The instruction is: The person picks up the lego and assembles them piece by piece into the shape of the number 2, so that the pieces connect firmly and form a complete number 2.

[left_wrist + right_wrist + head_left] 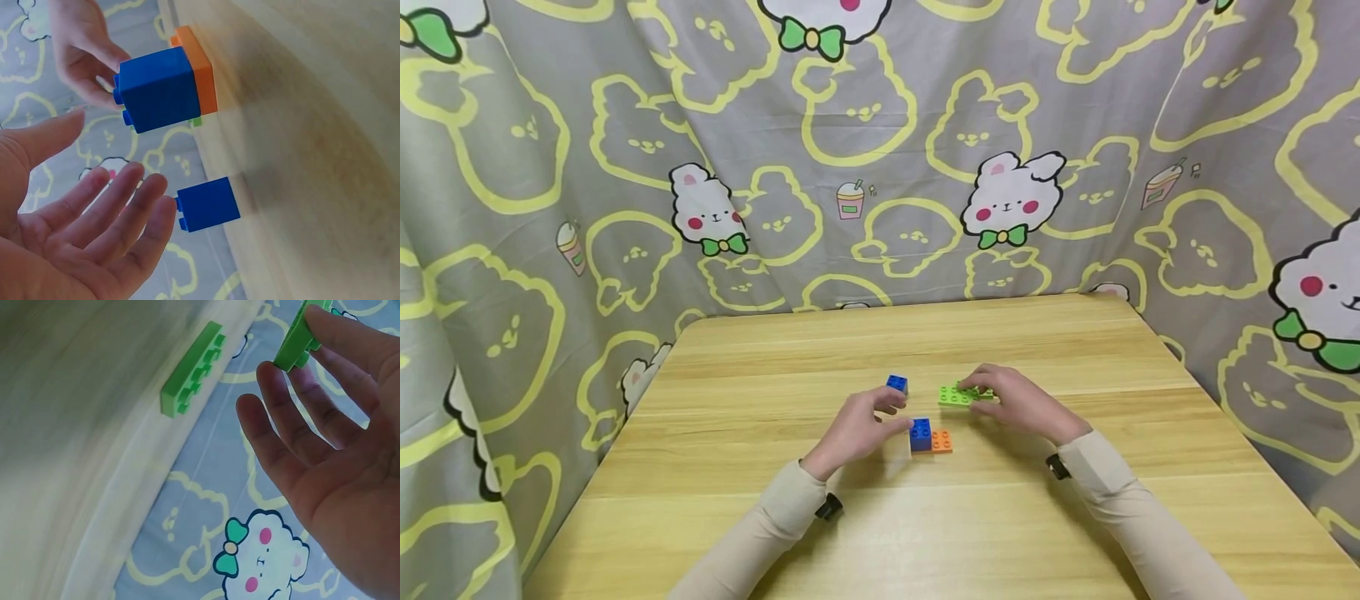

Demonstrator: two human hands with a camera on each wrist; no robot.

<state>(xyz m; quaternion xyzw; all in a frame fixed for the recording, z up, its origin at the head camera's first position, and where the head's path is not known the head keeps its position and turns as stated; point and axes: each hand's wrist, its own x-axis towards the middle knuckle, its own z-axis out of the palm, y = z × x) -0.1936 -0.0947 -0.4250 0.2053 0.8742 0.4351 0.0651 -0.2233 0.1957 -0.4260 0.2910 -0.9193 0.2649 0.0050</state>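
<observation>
Above the desk [970, 533], a green brick [299, 341] is pinched by the right hand [350, 462]; likely light and stiff, best held by its sides. A second green brick [189, 374] lies beyond. The left hand [857, 429], fingers relaxed, holding nothing, is near a blue brick [161, 90].

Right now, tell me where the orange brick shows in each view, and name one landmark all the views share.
Head: the orange brick is in the lower half, a little right of centre, with a blue brick on its left end.
Left wrist: near the top middle, just right of that blue brick.
Right wrist: not in it.
Shared landmark: the patterned curtain.
</observation>
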